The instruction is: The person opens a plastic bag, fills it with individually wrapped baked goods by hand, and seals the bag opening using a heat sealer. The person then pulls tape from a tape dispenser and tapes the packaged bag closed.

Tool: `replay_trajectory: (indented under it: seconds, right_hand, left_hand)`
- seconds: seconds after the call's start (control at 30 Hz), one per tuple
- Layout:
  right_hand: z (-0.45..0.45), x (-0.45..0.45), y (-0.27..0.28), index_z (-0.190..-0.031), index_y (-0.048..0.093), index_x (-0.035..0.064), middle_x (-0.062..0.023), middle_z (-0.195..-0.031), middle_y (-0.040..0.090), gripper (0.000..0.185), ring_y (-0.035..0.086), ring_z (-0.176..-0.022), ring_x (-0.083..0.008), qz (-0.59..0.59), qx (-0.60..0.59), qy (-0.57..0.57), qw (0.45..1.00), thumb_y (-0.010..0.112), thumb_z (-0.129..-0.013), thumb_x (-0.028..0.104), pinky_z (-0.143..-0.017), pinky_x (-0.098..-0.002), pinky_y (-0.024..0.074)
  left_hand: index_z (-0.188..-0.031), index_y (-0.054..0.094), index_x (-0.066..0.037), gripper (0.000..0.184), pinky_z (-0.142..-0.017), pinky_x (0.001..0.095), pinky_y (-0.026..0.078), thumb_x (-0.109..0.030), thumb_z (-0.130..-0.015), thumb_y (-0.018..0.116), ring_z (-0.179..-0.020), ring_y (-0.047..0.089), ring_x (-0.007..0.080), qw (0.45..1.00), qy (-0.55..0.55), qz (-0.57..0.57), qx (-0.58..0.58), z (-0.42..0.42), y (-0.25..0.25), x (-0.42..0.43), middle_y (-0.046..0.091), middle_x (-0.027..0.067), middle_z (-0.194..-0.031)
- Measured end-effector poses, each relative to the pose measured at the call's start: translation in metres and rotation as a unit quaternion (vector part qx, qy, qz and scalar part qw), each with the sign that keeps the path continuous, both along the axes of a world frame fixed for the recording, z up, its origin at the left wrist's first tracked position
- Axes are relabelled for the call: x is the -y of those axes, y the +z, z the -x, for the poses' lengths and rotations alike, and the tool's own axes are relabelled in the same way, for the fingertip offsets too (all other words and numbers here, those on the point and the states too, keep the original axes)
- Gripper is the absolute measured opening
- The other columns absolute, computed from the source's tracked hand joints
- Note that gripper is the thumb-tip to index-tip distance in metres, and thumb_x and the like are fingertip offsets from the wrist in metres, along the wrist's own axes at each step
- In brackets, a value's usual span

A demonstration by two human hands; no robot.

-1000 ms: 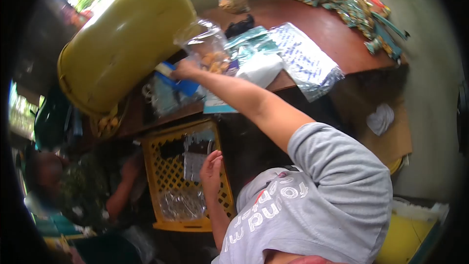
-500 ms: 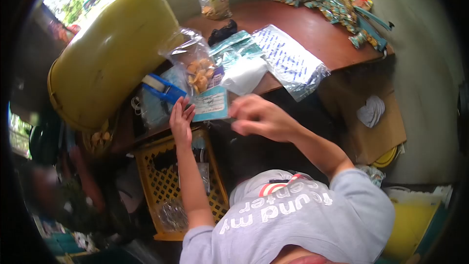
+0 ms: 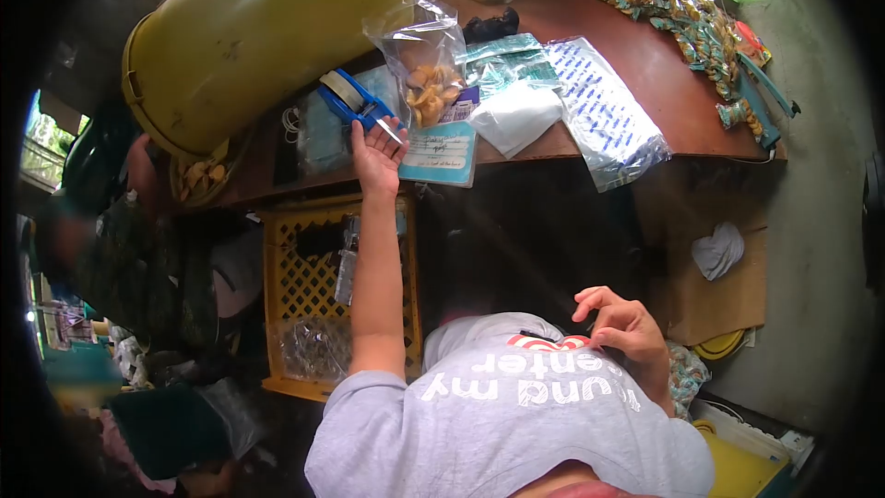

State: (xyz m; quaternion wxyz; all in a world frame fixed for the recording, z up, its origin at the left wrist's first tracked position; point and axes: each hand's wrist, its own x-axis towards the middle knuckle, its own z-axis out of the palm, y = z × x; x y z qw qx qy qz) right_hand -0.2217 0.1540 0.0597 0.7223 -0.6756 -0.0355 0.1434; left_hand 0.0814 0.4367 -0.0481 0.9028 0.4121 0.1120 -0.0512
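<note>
My left hand [image 3: 378, 161] reaches forward, palm up, with its fingers apart at the front end of a blue tape dispenser [image 3: 355, 103]. A shiny strip at the dispenser's end lies across those fingers. Just beside them is a light-blue card with handwriting [image 3: 438, 155], at the table's edge. My right hand [image 3: 629, 327] is drawn back near my shirt, its fingers curled. A faint pale streak, possibly clear tape, runs between the dispenser and this hand. What its fingertips pinch is too small to make out.
On the brown table [image 3: 608, 23] lie a bag of orange-brown chips [image 3: 429, 92], a white pouch [image 3: 518, 120], a blue-printed plastic sheet [image 3: 608, 101] and many small packets [image 3: 696, 32]. A yellow drum [image 3: 267, 37] stands left. Below is a yellow crate [image 3: 277, 314]; another person sits left.
My right hand has moved from beside the card back toward my body. My left hand has turned palm up at the dispenser. The head view has shifted.
</note>
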Motion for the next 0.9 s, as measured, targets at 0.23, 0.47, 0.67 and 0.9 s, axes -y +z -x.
replay_trajectory:
  seconds: [0.23,0.47,0.67,0.9]
  right_hand:
    - [0.006,0.006,0.026,-0.063,0.066,0.0064,-0.0075,-0.087,0.057,0.012,0.039,-0.105,-0.0251,-0.097,0.128,0.044,0.986,0.073,-0.064,0.017,-0.092,-0.0395,0.0253]
    - [0.013,0.014,0.022,-0.062,0.063,0.0037,-0.0057,-0.086,0.057,0.013,0.041,-0.105,-0.0254,0.015,0.057,0.063,0.996,0.071,-0.063,0.014,-0.09,-0.0393,0.0297]
    - [0.016,0.025,0.008,-0.063,0.063,0.0032,-0.0054,-0.087,0.057,0.01,0.042,-0.104,-0.0238,0.037,0.03,0.043,0.998,0.069,-0.066,0.011,-0.091,-0.0381,0.0304]
    - [0.014,0.031,-0.006,-0.066,0.062,0.0041,-0.006,-0.087,0.058,0.008,0.044,-0.103,-0.023,0.014,0.031,-0.008,0.999,0.067,-0.07,0.01,-0.091,-0.0375,0.0321]
  left_hand:
    - [-0.105,0.054,0.001,0.065,-0.083,0.038,0.044,-0.059,-0.081,0.043,-0.093,0.056,0.0236,1.0,0.013,-0.002,-0.013,-0.001,0.002,0.0,0.058,0.0118,-0.106]
    - [-0.1,0.058,-0.003,0.054,-0.078,0.0348,0.045,-0.052,-0.075,0.058,-0.09,0.057,0.02,0.998,0.022,-0.024,-0.045,-0.004,0.009,0.003,0.061,0.0082,-0.1]
    - [-0.089,0.062,-0.01,0.029,-0.069,0.0284,0.046,-0.032,-0.072,0.07,-0.077,0.059,0.0127,0.994,0.078,-0.054,-0.049,-0.012,0.005,0.002,0.065,0.0017,-0.086]
    - [-0.079,0.066,-0.007,0.015,-0.055,0.0163,0.043,-0.021,-0.074,0.07,-0.061,0.058,0.0067,0.953,0.139,-0.265,0.037,-0.014,0.005,-0.006,0.066,0.0024,-0.075]
